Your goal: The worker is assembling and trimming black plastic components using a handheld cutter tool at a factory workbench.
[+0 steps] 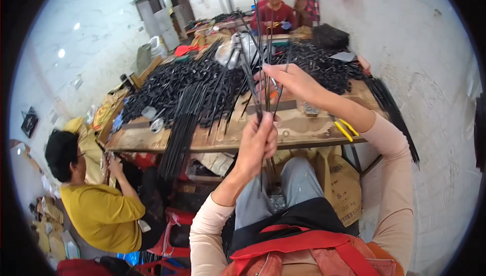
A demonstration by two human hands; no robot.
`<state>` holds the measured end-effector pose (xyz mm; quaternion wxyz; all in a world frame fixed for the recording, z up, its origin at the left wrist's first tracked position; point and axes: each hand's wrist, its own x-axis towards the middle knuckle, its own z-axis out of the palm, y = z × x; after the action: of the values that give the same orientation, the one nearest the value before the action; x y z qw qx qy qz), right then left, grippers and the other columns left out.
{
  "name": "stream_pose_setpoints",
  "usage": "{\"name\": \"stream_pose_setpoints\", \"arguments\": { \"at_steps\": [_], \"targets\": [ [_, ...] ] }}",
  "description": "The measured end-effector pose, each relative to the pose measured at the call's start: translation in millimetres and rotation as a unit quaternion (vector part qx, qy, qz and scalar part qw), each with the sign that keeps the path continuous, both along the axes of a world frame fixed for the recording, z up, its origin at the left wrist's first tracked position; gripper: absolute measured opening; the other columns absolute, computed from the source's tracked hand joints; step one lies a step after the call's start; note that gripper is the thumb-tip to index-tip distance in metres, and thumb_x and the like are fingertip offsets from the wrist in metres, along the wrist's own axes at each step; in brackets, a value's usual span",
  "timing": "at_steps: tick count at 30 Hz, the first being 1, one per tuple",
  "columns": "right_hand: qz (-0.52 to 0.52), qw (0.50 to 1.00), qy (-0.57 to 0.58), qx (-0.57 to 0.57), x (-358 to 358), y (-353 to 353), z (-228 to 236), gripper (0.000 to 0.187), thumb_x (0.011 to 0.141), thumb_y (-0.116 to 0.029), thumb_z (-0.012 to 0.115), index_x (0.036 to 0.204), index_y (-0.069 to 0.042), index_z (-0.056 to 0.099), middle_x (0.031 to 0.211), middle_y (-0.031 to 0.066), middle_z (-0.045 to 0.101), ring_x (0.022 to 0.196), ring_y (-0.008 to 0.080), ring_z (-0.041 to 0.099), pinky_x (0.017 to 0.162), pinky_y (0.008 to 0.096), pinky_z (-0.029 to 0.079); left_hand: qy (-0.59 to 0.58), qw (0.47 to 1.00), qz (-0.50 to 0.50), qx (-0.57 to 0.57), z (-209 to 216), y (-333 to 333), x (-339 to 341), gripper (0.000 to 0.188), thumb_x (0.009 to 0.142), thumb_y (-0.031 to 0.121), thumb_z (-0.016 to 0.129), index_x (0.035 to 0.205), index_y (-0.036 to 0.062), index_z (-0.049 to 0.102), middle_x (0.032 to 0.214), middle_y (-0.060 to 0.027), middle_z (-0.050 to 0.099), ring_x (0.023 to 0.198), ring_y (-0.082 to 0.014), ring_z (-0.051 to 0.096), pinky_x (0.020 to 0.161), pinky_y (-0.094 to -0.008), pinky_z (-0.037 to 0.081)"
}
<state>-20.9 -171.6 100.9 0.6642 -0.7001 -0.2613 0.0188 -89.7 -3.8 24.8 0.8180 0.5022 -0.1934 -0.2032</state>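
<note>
Several thin black rods [251, 81] are held upright in front of the person, near the front edge of the bench [304, 133]. Their lower part is gripped by the left hand [258, 139], whose fingers are closed round them; the upper ends are spread a little apart. The right hand [289, 81] is placed higher, at the same rods, with its thumb stretched out. Because its other fingers are blurred, it cannot be told whether they are closed on any rod. On the bench, a wide heap of small black pieces [172, 86] is spread behind the hands. To the left, a bundle of black rods [185, 124] is laid across the front edge, with its ends hanging over. A tool with yellow handles [345, 130] is placed to the right. At the left, a person in a yellow top [104, 213] is seen.
</note>
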Motion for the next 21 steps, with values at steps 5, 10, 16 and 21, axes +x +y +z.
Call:
{"name": "stream_pose_setpoints", "arguments": {
  "at_steps": [5, 10, 16, 21],
  "targets": [
    [0.041, 0.994, 0.097, -0.01, 7, 2, -6, 0.036, 0.099, -0.034, 0.053, 0.103, 0.0, 0.065, 0.097, 0.013, 0.069, 0.08, 0.0198, 0.069, 0.069, 0.0308, 0.057, -0.066, 0.987, 0.144, 0.024, -11, 11, 18, 0.02, 0.104, 0.024, 0.044, 0.093, 0.0073, 0.047, 0.062, 0.002, 0.044, 0.043, -0.0052, 0.033, 0.038, -0.022, 0.021],
    [0.008, 0.991, 0.124, 0.05, 5, -14, 7, 0.038, 0.099, -0.034, 0.052, 0.117, -0.001, 0.056, 0.08, 0.0078, 0.066, 0.064, 0.018, 0.065, 0.065, 0.032, 0.056, -0.137, 0.958, 0.244, 0.06, -7, 7, 55, 0.022, 0.104, 0.023, 0.042, 0.092, 0.0042, 0.047, 0.068, -0.0059, 0.058, 0.05, -0.0142, 0.056, 0.044, -0.0255, 0.044],
    [0.018, 0.938, 0.266, 0.222, 68, -168, 6, 0.039, 0.1, -0.04, 0.051, 0.106, -0.002, 0.057, 0.059, -0.0084, 0.032, 0.047, 0.0004, 0.031, 0.038, 0.0159, 0.019, -0.118, 0.966, 0.194, 0.12, 15, 70, 158, 0.023, 0.104, 0.026, 0.045, 0.095, 0.0053, 0.05, 0.062, 0.0054, 0.042, 0.046, -0.004, 0.034, 0.041, -0.0211, 0.028],
    [-0.533, 0.777, -0.038, -0.332, 94, -392, -80, 0.027, 0.098, -0.029, 0.049, 0.099, -0.002, 0.052, 0.061, 0.0046, 0.052, 0.056, 0.0215, 0.055, 0.048, 0.0366, 0.041, -0.139, 0.94, 0.172, 0.261, 38, 56, 148, 0.02, 0.102, 0.025, 0.051, 0.101, 0.0048, 0.052, 0.062, 0.0063, 0.04, 0.044, -0.0016, 0.031, 0.039, -0.0195, 0.022]
  ]
}}
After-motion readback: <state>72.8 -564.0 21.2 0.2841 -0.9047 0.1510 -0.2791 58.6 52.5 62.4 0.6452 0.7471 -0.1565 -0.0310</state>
